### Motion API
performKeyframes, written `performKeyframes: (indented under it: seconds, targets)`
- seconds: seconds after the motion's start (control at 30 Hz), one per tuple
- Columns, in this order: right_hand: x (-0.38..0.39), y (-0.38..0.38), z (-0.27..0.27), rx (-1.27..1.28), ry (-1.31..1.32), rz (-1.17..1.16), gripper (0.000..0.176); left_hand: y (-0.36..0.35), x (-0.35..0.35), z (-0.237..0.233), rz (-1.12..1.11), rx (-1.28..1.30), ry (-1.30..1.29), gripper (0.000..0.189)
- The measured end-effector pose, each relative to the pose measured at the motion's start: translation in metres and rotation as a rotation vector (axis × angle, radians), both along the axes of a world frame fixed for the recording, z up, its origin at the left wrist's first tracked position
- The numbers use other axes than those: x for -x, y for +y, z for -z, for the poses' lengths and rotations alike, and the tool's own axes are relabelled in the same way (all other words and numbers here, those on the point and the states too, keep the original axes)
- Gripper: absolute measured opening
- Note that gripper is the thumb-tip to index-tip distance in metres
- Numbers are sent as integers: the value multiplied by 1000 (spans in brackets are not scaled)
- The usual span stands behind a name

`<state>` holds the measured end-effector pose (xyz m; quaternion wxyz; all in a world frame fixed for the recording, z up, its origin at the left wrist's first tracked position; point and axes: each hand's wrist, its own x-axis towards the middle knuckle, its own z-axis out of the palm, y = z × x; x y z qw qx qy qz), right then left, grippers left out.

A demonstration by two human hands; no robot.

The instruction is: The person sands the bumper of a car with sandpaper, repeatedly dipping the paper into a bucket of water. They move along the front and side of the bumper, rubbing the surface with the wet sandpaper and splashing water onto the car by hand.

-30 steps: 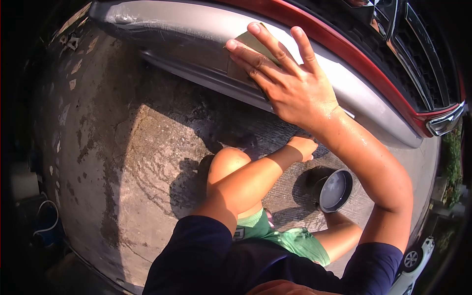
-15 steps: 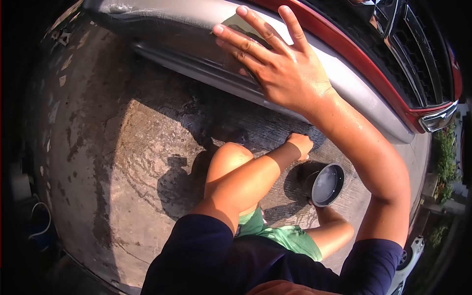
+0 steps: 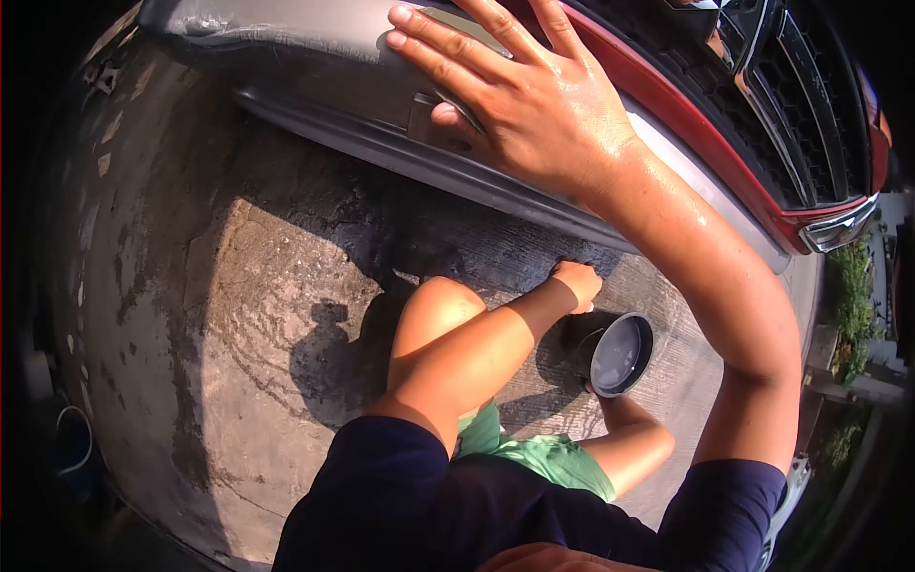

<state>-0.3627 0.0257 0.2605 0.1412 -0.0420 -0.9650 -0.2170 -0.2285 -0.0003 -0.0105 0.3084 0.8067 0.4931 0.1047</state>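
Car front fills the top of the view. The silver bumper (image 3: 315, 48) runs from upper left down to the right, with a red body strip (image 3: 686, 105) above it and a black grille (image 3: 801, 95) at top right. A chrome lamp edge (image 3: 839, 229) sits at the far right.

The concrete floor (image 3: 238, 315) below is wet and patchy, darker just under the bumper. Your shadow falls across the middle of it.

You're squatting close in. Navy sleeves (image 3: 381, 496) are at the bottom of the view with green shorts (image 3: 543, 458) between them, and your bare knee (image 3: 434, 305) is up at centre.

Your right hand (image 3: 515, 95) is flat on the bumper face, fingers spread and pointing up-left, palm down. It's pressing, not gripping. The skin looks wet.

The sandpaper sheet (image 3: 426, 116) is trapped between that palm and the bumper. One corner shows below the fingers by the tucked thumb, and a paler edge shows between the fingers near the top. Your hand hides the rest.

A dark round bowl (image 3: 620, 355) sits on the concrete below the bumper, just right of your left forearm. It's tilted toward you. Can't tell what's in it.

Your left hand (image 3: 575, 283) is down on the wet concrete under the bumper edge, near the bowl rim. It's curled into a loose fist, knuckles to the floor, holding nothing that shows.
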Motion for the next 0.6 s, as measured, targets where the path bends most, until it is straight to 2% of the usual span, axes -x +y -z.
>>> performKeyframes:
  seconds: [0.03, 0.07, 0.13, 0.2, 0.23, 0.27, 0.3, 0.33, 0.37, 0.4, 0.47, 0.5, 0.57, 0.6]
  targets:
    - [0, 5, -2, 55, 9, -95, 61, 3, -1, -1, 9, 1, 4, 42]
    - [-17, 5, 6, 10, -39, -18, 73, 1, -4, 0, 23, 13, -1, 42]
    - [-90, 12, 5, 55, -184, 94, 77, 2, -3, -6, 75, 24, -16, 45]
    - [-182, 30, 24, 53, -159, 201, 83, 0, 9, -24, 94, 37, -3, 48]
    - [-191, 24, 26, 84, -166, 234, 84, -5, 21, -38, 99, 75, 8, 54]
    - [-195, 22, 25, 120, -168, 271, 85, -8, 17, -29, 14, -19, -19, 47]
    - [-167, 18, 22, 103, -196, 226, 88, -5, 17, -23, 28, -2, -45, 47]
    - [-125, 11, 21, -15, -254, 167, 88, -5, 17, -15, 53, 24, -65, 46]
    - [-76, 2, 19, 27, -211, 67, 82, -5, 16, -9, 40, 18, -68, 44]
    - [-29, -2, 23, -84, -167, -31, 73, 0, 15, -7, 55, 148, -44, 57]
    - [40, -10, 36, -126, 25, -65, 65, 2, -3, 39, -131, -63, -233, 68]
    - [44, -9, 40, -72, 77, -76, 64, 5, -9, 58, -196, -172, -288, 70]
    - [9, -6, 40, -8, 102, -55, 65, -7, -6, 72, -215, -358, -279, 60]
    - [-31, -3, 33, 99, 61, -18, 69, -8, 9, 50, -86, -162, -178, 61]
